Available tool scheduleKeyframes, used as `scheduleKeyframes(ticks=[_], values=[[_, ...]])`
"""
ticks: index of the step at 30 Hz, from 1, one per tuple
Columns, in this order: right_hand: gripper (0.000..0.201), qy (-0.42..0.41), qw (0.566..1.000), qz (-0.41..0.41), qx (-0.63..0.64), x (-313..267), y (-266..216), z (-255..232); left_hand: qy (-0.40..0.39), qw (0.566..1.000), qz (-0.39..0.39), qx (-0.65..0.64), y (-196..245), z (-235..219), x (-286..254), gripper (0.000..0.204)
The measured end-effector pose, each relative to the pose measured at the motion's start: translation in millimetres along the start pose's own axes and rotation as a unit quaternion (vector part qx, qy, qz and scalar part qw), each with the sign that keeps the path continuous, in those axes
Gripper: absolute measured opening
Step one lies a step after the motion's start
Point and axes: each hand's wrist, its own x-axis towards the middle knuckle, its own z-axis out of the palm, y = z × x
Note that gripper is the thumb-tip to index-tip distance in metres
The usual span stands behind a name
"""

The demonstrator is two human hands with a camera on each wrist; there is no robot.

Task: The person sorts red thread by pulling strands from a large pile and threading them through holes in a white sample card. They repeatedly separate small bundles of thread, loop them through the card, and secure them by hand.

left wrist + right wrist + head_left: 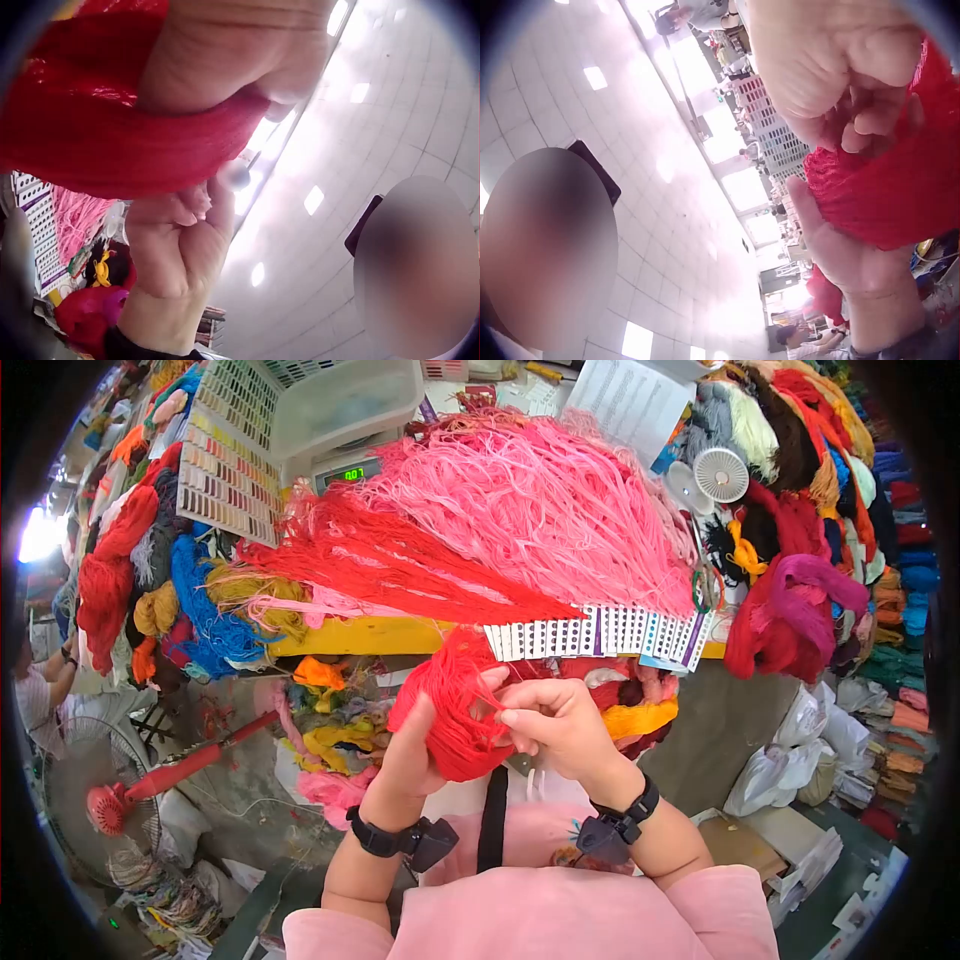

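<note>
Pink shirt [590, 915] cloth lies closest, and from its sleeves two bare forearms reach forward, slanting inward until the hands meet just in front of the bench [375, 636]. A black strap with a boxy device circles each wrist. The left hand [406, 760] stands with its palm turned inward and its thumb raised along the near side of the red skein [455, 725]; fingertips show on the far side, so its grip is closed round the bundle. Opposite, the right hand [565, 730] is bent in at the wrist, its grip together, thumb and forefinger pinching a few strands at the skein's right side. The skein is thus held up between both hands, off the bench.

As for writing, the green digital display [353, 475] beside the white tub [350, 405] seems to read 0.07. White cards [540, 640] with rows of dark dots stand along the bench edge; print on their purple strips is too small to read. Lines on the white sheet [625, 405] at the back are likewise illegible. Rows of coloured samples fill the shade chart [228, 485], without readable labels.
</note>
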Motion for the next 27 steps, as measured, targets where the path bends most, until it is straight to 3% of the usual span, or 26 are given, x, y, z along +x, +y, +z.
scheduleKeyframes(ticks=[2,3,5,7,9,13,15,19,22,24,27], values=[[0.006,0.009,0.999,0.001,0.031,-9,2,7,0.008,0.996,0.017,0.092,4,7,-8,0.036],[0.006,0.012,1.000,-0.002,0.025,-12,1,12,0.001,0.996,0.018,0.088,2,7,-10,0.036],[0.007,0.002,0.997,-0.006,0.077,-20,-4,20,0.036,0.998,-0.052,-0.010,-2,5,-12,0.033],[0.009,-0.012,0.998,0.006,0.065,-28,-8,23,0.008,0.999,-0.040,-0.007,0,10,-14,0.030],[0.010,-0.021,0.989,0.034,0.141,-35,-11,28,-0.107,0.992,-0.040,-0.052,1,11,-17,0.029],[0.008,-0.017,0.986,0.020,0.166,-45,-10,30,-0.150,0.985,-0.064,-0.059,9,19,-21,0.029],[0.004,-0.008,0.990,-0.025,0.140,-48,-5,32,-0.046,0.997,-0.070,-0.005,9,20,-25,0.031],[0.009,0.052,0.994,-0.075,0.060,-52,-5,48,-0.055,0.996,-0.073,0.004,8,15,-28,0.032],[0.016,0.067,0.994,-0.011,0.080,-52,-6,47,-0.069,0.994,-0.085,-0.002,10,14,-30,0.033],[0.021,-0.017,0.977,-0.007,0.213,-53,-6,40,-0.085,0.995,-0.038,-0.021,10,12,-31,0.036],[0.020,-0.018,0.987,-0.003,0.159,-54,-4,40,-0.081,0.996,-0.033,-0.034,10,13,-36,0.040]])
